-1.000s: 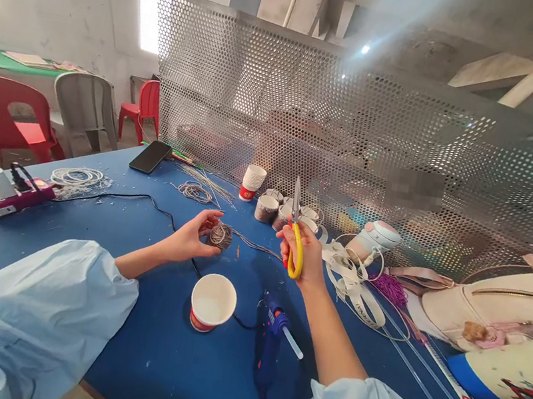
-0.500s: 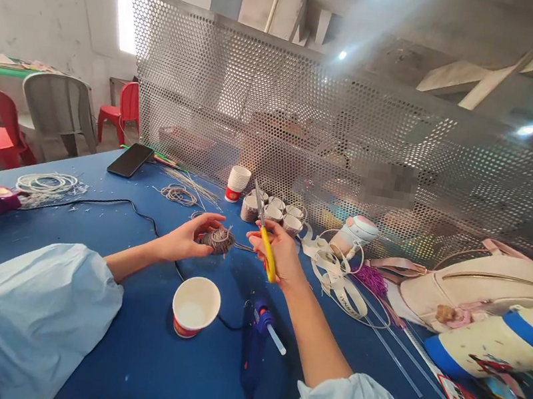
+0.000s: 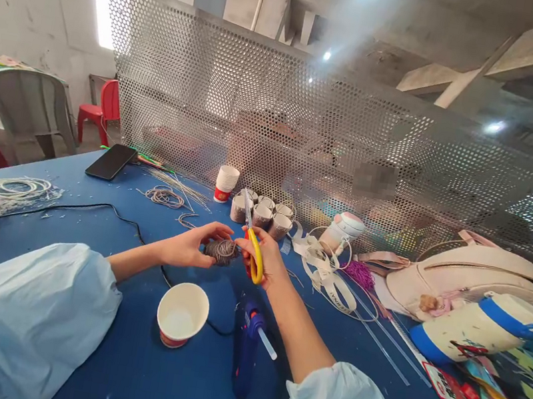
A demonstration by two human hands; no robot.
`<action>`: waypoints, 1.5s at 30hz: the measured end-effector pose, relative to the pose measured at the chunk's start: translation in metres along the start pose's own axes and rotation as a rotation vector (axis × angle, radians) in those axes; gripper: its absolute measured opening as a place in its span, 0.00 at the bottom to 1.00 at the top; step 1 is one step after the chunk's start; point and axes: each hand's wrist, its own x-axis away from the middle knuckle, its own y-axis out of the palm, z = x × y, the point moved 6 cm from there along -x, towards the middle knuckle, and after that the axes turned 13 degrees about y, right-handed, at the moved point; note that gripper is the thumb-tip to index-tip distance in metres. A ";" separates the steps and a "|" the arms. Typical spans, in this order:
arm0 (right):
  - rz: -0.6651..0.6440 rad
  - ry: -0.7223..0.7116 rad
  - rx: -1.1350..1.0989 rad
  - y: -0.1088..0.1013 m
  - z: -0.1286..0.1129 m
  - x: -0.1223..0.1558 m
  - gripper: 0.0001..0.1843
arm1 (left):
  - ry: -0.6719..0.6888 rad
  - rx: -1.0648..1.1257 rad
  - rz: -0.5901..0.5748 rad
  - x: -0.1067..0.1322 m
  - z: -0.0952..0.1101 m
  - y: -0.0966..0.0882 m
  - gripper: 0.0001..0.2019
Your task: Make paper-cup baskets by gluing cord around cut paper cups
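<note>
My left hand (image 3: 192,245) is closed around a small ball of grey-brown cord (image 3: 222,252). Right beside it, my right hand (image 3: 265,253) holds yellow-handled scissors (image 3: 255,256), blades pointing up and away; its fingertips meet the right side of the ball. A white paper cup (image 3: 182,316) with a red base stands below my left hand, its mouth facing up. Under my right forearm is a dark blue glue gun (image 3: 249,332) with a clear glue stick poking out. Beyond my hands sit several cord-wrapped cups (image 3: 262,215).
A stack of paper cups (image 3: 226,184), a phone (image 3: 111,161) and cord coils (image 3: 164,195) lie toward the back. White ribbon (image 3: 323,272), a pale backpack (image 3: 481,277) and a bottle (image 3: 483,328) occupy the right. A perforated metal screen (image 3: 261,104) borders the table; a black cable (image 3: 83,205) crosses the left.
My right hand has come in to the ball, its fingertips now touching the ball's right side; the scissors came with it. The whole view has shifted, so the table things appear farther left.
</note>
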 end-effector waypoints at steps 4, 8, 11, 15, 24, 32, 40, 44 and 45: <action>0.020 -0.035 -0.041 -0.001 -0.001 -0.001 0.26 | -0.088 0.062 0.052 0.003 0.001 -0.003 0.31; 0.064 -0.094 -0.086 -0.008 -0.008 -0.001 0.25 | -0.356 0.352 0.200 0.013 -0.012 -0.009 0.23; 0.111 -0.143 -0.110 -0.018 -0.016 0.000 0.24 | -0.465 0.529 0.247 0.021 -0.021 -0.011 0.21; 0.193 -0.223 -0.128 -0.035 -0.028 0.003 0.25 | -0.510 0.645 0.327 0.027 -0.029 -0.020 0.22; 0.350 -0.349 -0.131 -0.065 -0.046 0.009 0.28 | -0.580 0.735 0.538 0.031 -0.042 -0.038 0.13; 0.462 -0.435 -0.103 -0.083 -0.059 0.019 0.27 | -0.561 0.682 0.659 0.038 -0.054 -0.062 0.13; 0.558 -0.488 -0.104 -0.107 -0.071 0.028 0.25 | -0.583 0.676 0.728 0.042 -0.060 -0.076 0.06; 0.591 -0.505 -0.119 -0.119 -0.076 0.033 0.25 | -0.581 0.682 0.770 0.043 -0.064 -0.081 0.05; 0.601 -0.510 -0.123 -0.121 -0.077 0.034 0.25 | -0.578 0.682 0.779 0.044 -0.064 -0.083 0.04</action>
